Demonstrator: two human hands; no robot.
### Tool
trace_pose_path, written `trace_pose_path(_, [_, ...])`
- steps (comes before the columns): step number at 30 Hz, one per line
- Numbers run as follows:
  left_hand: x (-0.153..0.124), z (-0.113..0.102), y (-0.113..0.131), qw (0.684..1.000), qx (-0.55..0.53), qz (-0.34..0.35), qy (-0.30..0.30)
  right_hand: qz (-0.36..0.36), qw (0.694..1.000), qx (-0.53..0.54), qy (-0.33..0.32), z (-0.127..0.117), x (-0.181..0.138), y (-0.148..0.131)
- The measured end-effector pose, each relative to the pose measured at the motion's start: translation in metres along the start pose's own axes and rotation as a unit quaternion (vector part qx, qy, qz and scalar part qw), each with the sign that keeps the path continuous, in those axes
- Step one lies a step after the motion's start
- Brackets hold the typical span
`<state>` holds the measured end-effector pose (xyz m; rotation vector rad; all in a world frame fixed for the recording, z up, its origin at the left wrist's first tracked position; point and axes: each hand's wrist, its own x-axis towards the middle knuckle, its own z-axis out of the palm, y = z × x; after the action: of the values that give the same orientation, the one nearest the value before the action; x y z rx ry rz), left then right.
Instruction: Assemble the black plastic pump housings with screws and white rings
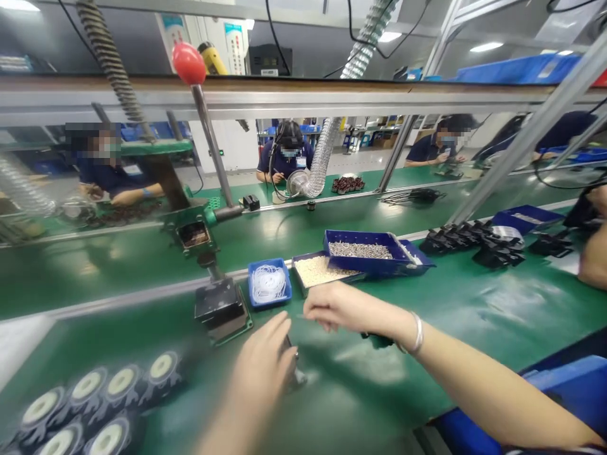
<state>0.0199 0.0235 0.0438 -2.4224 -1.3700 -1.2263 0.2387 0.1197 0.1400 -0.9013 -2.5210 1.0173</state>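
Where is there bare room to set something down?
Bare green tabletop shows between the right forearm and the black parts. A green strip also shows behind the small blue tray. It's crowded just beyond the right hand, with stacked trays, and lower left, with round parts.

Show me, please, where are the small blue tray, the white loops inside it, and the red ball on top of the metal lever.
Small blue tray [272, 303]: head view, on its near wall.
White loops [269, 283]: head view, middle of the pile.
Red ball [188, 63]: head view, middle of its round surface.
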Motion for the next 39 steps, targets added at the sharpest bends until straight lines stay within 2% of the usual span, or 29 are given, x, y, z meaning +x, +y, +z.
trace_pose_path(2, [0.012,-0.011,0.003,0.997,0.014,0.071,-0.035,-0.069,0.997,-0.030,-0.032,0.022,0.000,-0.016])
trace_pose_path(3, [0.016,-0.016,0.004,0.994,0.020,0.091,-0.054,-0.078,0.996,-0.034,-0.031,0.031,0.002,-0.019])
trace_pose_path(6, [0.018,-0.028,0.003,0.990,0.027,0.080,-0.116,-0.045,0.998,0.041,-0.019,0.044,0.008,-0.018])
trace_pose_path(8, [0.014,-0.029,-0.001,0.993,0.009,0.009,-0.119,0.002,0.991,0.133,0.001,0.047,0.012,-0.013])
trace_pose_path(10, [0.009,-0.025,-0.009,0.989,-0.045,-0.113,-0.089,0.045,0.977,0.204,0.051,0.047,0.013,-0.006])
trace_pose_path(11, [0.006,-0.020,-0.013,0.977,-0.085,-0.182,-0.072,0.060,0.969,0.228,0.079,0.047,0.013,-0.003])
trace_pose_path(13, [0.000,-0.008,-0.021,0.933,-0.184,-0.303,-0.059,0.082,0.955,0.259,0.117,0.049,0.010,0.003])
trace_pose_path(14, [-0.003,-0.001,-0.024,0.909,-0.229,-0.341,-0.063,0.091,0.952,0.268,0.121,0.052,0.008,0.005])
trace_pose_path(16, [-0.009,0.012,-0.029,0.880,-0.283,-0.375,-0.072,0.109,0.947,0.281,0.113,0.058,0.004,0.011])
trace_pose_path(18, [-0.014,0.022,-0.032,0.878,-0.295,-0.369,-0.081,0.123,0.943,0.292,0.103,0.066,-0.001,0.016])
trace_pose_path(21, [-0.017,0.029,-0.034,0.892,-0.278,-0.344,-0.089,0.135,0.940,0.300,0.092,0.075,-0.009,0.023])
trace_pose_path(26, [-0.014,0.022,-0.040,0.924,-0.240,-0.266,-0.131,0.112,0.963,0.231,0.086,0.083,-0.020,0.025])
trace_pose_path(29, [-0.012,0.011,-0.043,0.943,-0.216,-0.172,-0.187,0.054,0.985,0.137,0.088,0.090,-0.024,0.020])
trace_pose_path(31, [-0.013,0.004,-0.042,0.957,-0.161,-0.092,-0.225,0.016,0.993,0.090,0.081,0.096,-0.024,0.016])
trace_pose_path(33, [-0.016,-0.001,-0.041,0.961,-0.110,-0.041,-0.249,-0.014,0.996,0.059,0.069,0.102,-0.025,0.012])
trace_pose_path(35, [-0.021,-0.004,-0.038,0.961,-0.102,-0.047,-0.253,-0.039,0.997,0.036,0.057,0.107,-0.025,0.009])
trace_pose_path(39, [-0.036,-0.006,-0.030,0.953,-0.161,-0.113,-0.232,-0.069,0.997,0.010,0.041,0.113,-0.028,0.007])
